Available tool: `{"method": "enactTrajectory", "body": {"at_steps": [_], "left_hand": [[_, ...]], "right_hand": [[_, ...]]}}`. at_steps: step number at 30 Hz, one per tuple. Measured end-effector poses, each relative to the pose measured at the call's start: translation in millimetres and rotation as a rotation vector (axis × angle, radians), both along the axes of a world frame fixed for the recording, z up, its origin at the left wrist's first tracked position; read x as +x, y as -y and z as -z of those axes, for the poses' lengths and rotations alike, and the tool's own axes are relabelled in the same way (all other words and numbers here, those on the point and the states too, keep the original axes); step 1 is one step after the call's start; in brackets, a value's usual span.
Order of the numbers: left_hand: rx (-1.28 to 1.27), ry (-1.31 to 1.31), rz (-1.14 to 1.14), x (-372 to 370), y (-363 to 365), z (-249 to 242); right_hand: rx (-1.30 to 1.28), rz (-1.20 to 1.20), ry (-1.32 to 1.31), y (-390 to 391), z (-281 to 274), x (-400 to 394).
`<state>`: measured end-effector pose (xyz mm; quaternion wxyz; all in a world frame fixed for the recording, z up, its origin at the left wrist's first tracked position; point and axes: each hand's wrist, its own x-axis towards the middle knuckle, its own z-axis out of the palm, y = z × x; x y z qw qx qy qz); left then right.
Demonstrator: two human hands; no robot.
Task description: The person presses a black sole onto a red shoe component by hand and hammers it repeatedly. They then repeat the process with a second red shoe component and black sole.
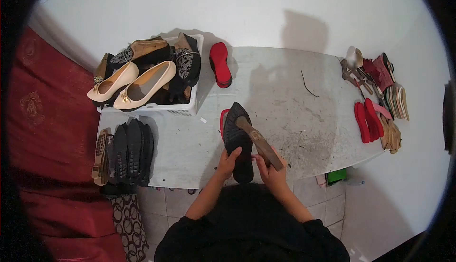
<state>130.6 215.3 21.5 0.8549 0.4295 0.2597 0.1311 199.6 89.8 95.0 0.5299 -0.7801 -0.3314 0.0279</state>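
In the head view, the left hand (228,163) is closed around the edge of a black shoe (236,140), its thumb lying across the sole side; the shoe is held over the near edge of the table (285,62), toe pointing away from the person. The right hand (272,172) is wrapped about the lower end of a wooden-handled tool (260,142), whose far end meets the toe part of the shoe; that end is hard to make out against the black, so I cannot tell its exact form. A red piece (223,119) shows just beside the shoe's left edge, partly covered by it. Farther back lies a red-faced sole (220,64), next to a white crate (183,111) heaped with footwear, a pair of cream shoes (151,82) on top. In front of the crate stand several dark soles (135,150) in a row. Near the table's right end are red soles (362,121) beside a stack of thin strips (401,102), and a dark wire (308,85) lies toward the back.
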Motion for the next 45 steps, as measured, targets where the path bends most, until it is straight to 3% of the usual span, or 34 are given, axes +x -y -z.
{"method": "enactTrajectory", "body": {"at_steps": [8, 10, 14, 16, 23, 25, 31, 34, 36, 38, 45], "left_hand": [[-0.022, 0.071, -0.059, 2.3, 2.3, -15.7], [-0.049, 0.056, -0.072, 3.6, 3.4, -15.7], [-0.077, 0.066, -0.093, 3.9, 0.6, -22.8], [-0.075, 0.027, -0.087, 1.8, -1.7, -7.4], [-0.016, -0.087, -0.116, 1.6, -1.8, 9.8], [-0.034, -0.059, -0.170, 1.6, 1.7, 7.7], [-0.094, -0.051, -0.227, 2.5, 0.0, -3.4], [-0.123, -0.024, -0.241, 4.9, 0.7, -4.8], [-0.125, -0.032, -0.269, 8.0, -1.4, -3.2], [-0.051, -0.012, -0.150, 4.4, -4.8, 5.5], [-0.089, 0.045, -0.222, 8.7, -0.9, -12.9]], "right_hand": [[0.015, -0.010, -0.067, 3.8, -7.7, -0.3], [-0.115, 0.030, 0.078, 2.7, -0.2, 4.0], [0.023, -0.021, 0.011, 6.5, 1.0, 0.2], [-0.171, -0.065, 0.007, 7.4, -1.7, 2.3], [-0.068, -0.176, -0.054, 4.4, -3.8, -4.6], [-0.208, -0.173, -0.063, 1.2, -2.7, -4.6], [-0.032, -0.143, -0.037, 1.2, -7.5, -8.5], [-0.193, -0.106, 0.059, -2.7, -0.9, -2.9], [-0.137, -0.103, 0.023, 0.2, 5.5, -2.4], [-0.092, -0.111, -0.025, 1.7, 8.6, -3.3], [-0.086, -0.072, -0.072, 3.9, 3.1, -1.5]]}}
